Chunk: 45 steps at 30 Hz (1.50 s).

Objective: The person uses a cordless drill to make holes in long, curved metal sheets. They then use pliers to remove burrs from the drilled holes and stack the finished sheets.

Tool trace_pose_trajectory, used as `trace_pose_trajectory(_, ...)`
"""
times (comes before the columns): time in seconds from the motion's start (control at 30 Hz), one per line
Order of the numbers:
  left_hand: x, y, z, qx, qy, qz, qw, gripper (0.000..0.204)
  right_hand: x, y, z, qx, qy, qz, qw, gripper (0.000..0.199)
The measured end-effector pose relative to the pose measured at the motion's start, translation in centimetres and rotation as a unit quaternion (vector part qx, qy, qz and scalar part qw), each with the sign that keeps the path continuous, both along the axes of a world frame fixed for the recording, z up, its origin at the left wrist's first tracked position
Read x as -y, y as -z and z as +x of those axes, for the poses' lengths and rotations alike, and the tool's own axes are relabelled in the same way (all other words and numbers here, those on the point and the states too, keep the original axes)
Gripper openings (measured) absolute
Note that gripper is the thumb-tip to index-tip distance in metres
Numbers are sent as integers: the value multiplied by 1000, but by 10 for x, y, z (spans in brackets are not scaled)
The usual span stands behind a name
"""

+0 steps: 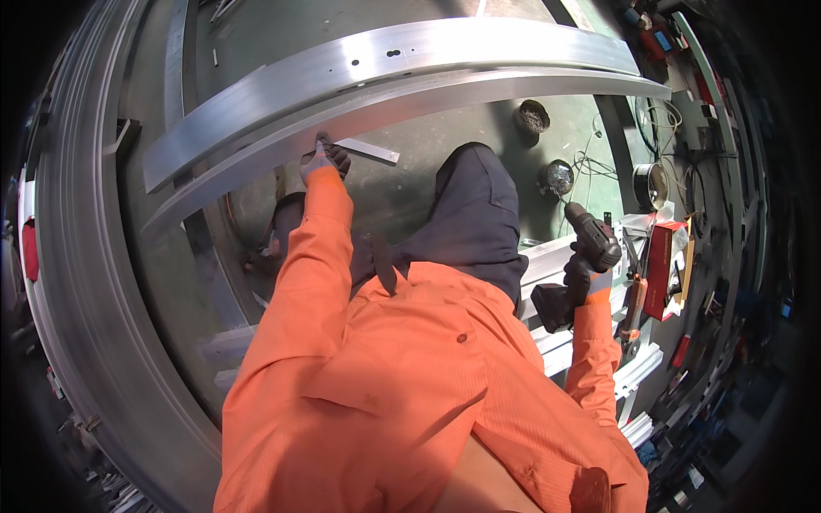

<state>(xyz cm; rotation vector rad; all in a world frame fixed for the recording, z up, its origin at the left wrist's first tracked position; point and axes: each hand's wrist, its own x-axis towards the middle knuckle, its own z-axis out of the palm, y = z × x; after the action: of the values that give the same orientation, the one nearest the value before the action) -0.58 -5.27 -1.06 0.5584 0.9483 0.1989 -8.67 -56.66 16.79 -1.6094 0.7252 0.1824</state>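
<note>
My left hand (326, 161), in a dark glove, is at the near edge of a long silvery metal profile (410, 98). Its fingers are curled, with one fingertip against the profile's face; anything within them is too small or hidden to make out. Behind this profile lies a second, wider metal profile (462, 47) with several dark holes. A short flat metal strip (369, 151) shows just right of my left hand. Off to the right, my gloved right hand (579, 278) is wrapped round the grip of a black cordless drill (594, 238), its nose tilted up and away from me.
Long stacked metal profiles (81, 256) run along the left side. Two round tins (532, 117) of small metal pieces stand at the right, near loose cables (590, 162). A red box (660, 269) and an angle grinder (633, 308) lie beyond my right arm.
</note>
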Motion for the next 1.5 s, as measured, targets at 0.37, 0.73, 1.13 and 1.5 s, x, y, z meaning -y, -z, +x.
trace_pose_trajectory(0.37,11,-20,7,57,227,-130,964,61,2,10,19,-48,-62,-34,996,20)
trace_pose_trajectory(0.73,33,-121,82,-37,324,836,440,75,-5,-4,0,6,-23,-46,999,42)
trace_pose_trajectory(1.13,35,-111,157,-197,559,741,317,91,31,6,-35,-24,80,32,996,35)
trace_pose_trajectory(1.5,9,-110,173,-128,638,700,296,107,29,16,-46,-45,31,-61,997,36)
